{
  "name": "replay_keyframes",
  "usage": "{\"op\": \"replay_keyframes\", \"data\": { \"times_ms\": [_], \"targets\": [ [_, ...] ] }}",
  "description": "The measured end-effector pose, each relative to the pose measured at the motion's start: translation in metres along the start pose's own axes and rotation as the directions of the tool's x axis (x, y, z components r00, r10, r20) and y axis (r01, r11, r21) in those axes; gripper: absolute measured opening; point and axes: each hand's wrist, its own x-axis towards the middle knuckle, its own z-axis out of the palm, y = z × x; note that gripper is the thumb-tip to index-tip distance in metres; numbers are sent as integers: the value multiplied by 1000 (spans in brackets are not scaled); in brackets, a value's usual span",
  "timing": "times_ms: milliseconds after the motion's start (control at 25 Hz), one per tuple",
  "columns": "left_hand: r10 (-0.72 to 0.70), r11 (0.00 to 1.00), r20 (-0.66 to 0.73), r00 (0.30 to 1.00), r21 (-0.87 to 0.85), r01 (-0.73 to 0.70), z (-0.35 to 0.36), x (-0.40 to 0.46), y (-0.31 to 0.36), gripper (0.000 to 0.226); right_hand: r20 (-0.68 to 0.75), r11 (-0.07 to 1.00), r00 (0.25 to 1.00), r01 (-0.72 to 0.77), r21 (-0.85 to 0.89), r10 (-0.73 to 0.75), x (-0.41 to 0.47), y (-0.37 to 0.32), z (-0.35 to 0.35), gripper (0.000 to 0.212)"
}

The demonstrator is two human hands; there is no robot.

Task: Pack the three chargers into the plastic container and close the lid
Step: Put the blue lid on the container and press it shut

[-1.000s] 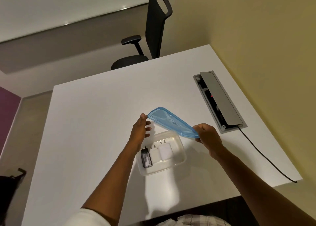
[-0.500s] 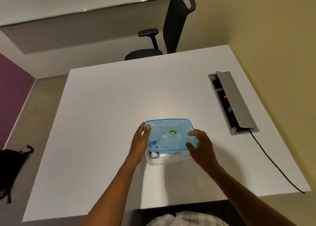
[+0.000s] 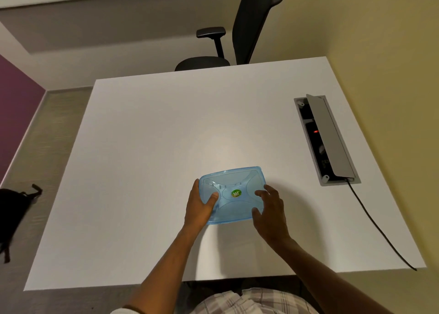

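Blue translucent plastic forms the lid [image 3: 234, 194], which lies flat over the container on the white table [image 3: 166, 135]. Its long axis runs left to right across the view, slightly tilted so the right end sits farther from the person. One lid counted; one round green sticker [image 3: 236, 193] at its centre. The container body beneath is almost wholly covered and cannot be made out separately. Contents cannot be confirmed: no charger is distinguishable through the lid.

Position: near the table's front edge, roughly central, directly ahead of the person.

Left hand [image 3: 199, 206]: curled around the lid's left edge, thumb pressed on the top surface, fingers down the side. Right hand [image 3: 269, 210]: spread over the lid's right end, fingertips resting on the top and thumb at the near right corner; it presses rather than clenches.

Other items, one each: a grey power box [image 3: 326, 140] recessed in the table at right, flap raised, a small red light inside; a black cable [image 3: 377, 225] running from it to the table's front right corner; a black chair [image 3: 240, 35] beyond the far edge; a black bag [image 3: 14, 209] on the floor at left.
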Motion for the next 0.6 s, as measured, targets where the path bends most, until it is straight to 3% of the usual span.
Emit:
{"op": "replay_keyframes", "data": {
  "times_ms": [320,440,600],
  "targets": [
    [-52,992,-50,997,111,57,10,5,-10,76,45,996,999,34,-80,-30,5,6,2,45],
    [17,988,-48,999,154,-9,12,7,-14,72,57,988,997,62,-140,-54,8,8,2,44],
    [97,918,-41,994,390,-73,25,9,-14,64,31,959,993,119,-259,-115,17,7,5,42]
  ]
}}
